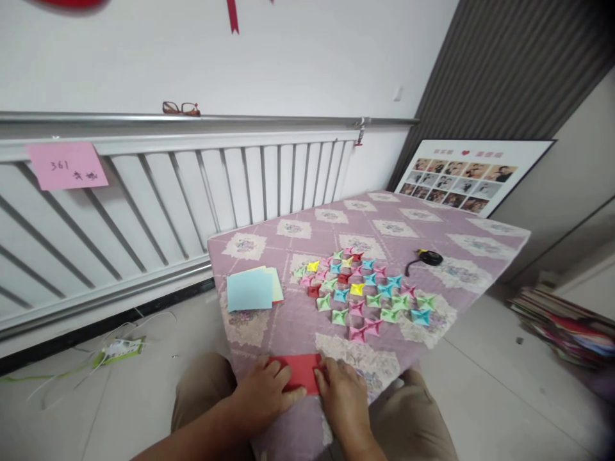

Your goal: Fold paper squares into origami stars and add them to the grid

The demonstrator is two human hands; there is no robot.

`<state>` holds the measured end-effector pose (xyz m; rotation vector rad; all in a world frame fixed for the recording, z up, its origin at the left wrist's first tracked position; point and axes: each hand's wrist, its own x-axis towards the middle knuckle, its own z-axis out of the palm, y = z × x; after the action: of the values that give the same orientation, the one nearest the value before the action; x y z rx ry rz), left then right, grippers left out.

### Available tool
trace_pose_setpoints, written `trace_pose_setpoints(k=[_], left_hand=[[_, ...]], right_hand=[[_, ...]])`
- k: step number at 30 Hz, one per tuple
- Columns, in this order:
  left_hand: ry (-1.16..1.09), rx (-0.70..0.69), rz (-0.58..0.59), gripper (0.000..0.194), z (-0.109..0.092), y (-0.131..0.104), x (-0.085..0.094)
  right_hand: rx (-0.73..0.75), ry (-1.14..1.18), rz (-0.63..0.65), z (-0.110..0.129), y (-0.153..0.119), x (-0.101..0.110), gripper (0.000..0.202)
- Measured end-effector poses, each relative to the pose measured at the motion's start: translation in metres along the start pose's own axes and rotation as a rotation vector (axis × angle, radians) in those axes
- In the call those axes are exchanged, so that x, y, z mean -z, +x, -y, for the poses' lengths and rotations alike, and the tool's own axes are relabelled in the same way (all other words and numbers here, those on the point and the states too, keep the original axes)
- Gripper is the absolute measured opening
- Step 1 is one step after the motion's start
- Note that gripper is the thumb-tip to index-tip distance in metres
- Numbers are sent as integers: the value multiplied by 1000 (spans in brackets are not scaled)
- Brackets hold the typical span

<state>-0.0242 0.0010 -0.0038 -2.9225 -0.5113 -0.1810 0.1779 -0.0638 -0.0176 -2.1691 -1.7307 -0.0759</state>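
Observation:
A red sheet of paper [305, 373], rectangular in outline, lies flat near the table's front edge. My left hand [269, 390] rests on its left part, fingers bent over the paper and thumb along the lower edge. At the right edge of the sheet, my right hand [342, 390] touches the paper with its thumb and fingertips. Beyond the hands, several small folded paper shapes [356, 289] in pink, green, blue, yellow and red stand in rows. Left of them lies a stack of paper sheets [250, 290], light blue on top.
The table [288, 326] has a purple patterned cloth. A black coiled item [431, 257] lies at its right. Behind are a white radiator [230, 186] with a pink note [68, 166], glasses [181, 108] on a rail, and a photo board [473, 174]. A power strip [120, 349] is on the floor.

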Motion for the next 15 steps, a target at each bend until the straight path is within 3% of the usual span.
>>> trace_pose_setpoints(k=[4, 7, 9, 11, 15], left_hand=[[32, -15, -28, 33, -2, 2, -5], [12, -19, -19, 27, -1, 2, -12], [-4, -28, -4, 24, 0, 2, -18], [-18, -40, 4, 23, 0, 2, -22], [-20, -34, -15, 21, 0, -2, -28]], right_hand=[[69, 46, -128, 0, -5, 3, 16], [294, 99, -261, 10, -18, -3, 27], [474, 155, -251, 18, -29, -13, 35], [564, 185, -246, 23, -38, -25, 43], [541, 160, -199, 19, -47, -43, 48]])
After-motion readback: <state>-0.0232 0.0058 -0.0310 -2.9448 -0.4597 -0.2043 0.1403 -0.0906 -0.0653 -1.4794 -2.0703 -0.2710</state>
